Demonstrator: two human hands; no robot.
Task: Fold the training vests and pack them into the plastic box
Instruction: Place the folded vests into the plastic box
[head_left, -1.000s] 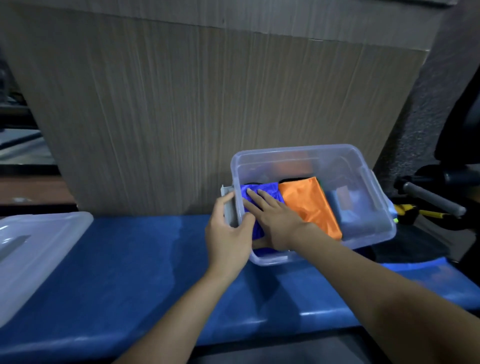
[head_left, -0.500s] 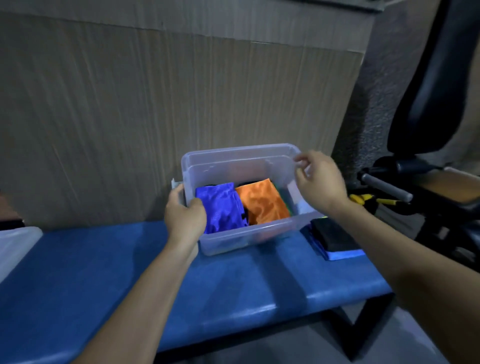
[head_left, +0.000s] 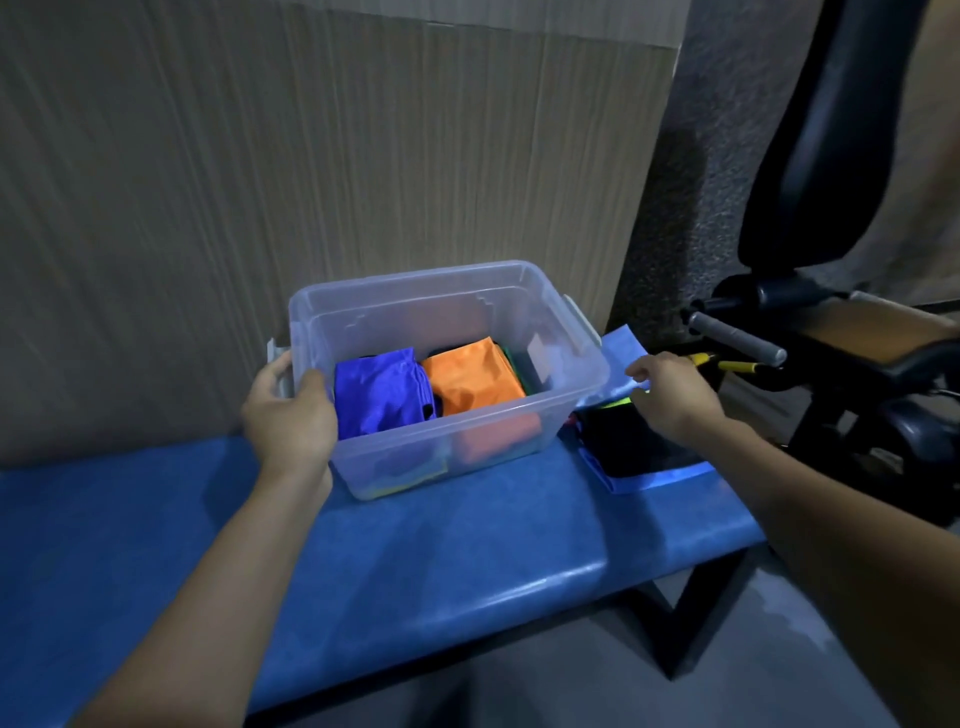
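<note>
Two hands: both reach forward over the blue bench (head_left: 441, 561), one at each side of the plastic box (head_left: 566, 410).
Change: half a second ago the right hand held the box's far right rim; now it is off the box and lower, at 3 o'clock of it. The left hand's grip on the box matches the earlier picture.
Left hand (head_left: 288, 421): fingers curled round the box's left rim and grey latch, thumb inside against the wall, at 9 o'clock of the box.
Right hand (head_left: 675, 397): fingers loosely bent and a little apart, holding nothing, above the black vest (head_left: 623, 447).
Black vest: folded, on a blue cloth just beside the box's right wall, near the bench's right end.
Plastic box: clear, lid off, sitting on the bench against the wooden panel (head_left: 311, 182).
Blue vest (head_left: 379, 397): folded, inside at the left.
Orange vest (head_left: 472, 382): folded, inside, touching the blue one's right edge.
Open room: bare bench from 6 to 9 o'clock of the box.
Far right: black gym machine (head_left: 810, 171) at 2 o'clock, close past the bench end.
</note>
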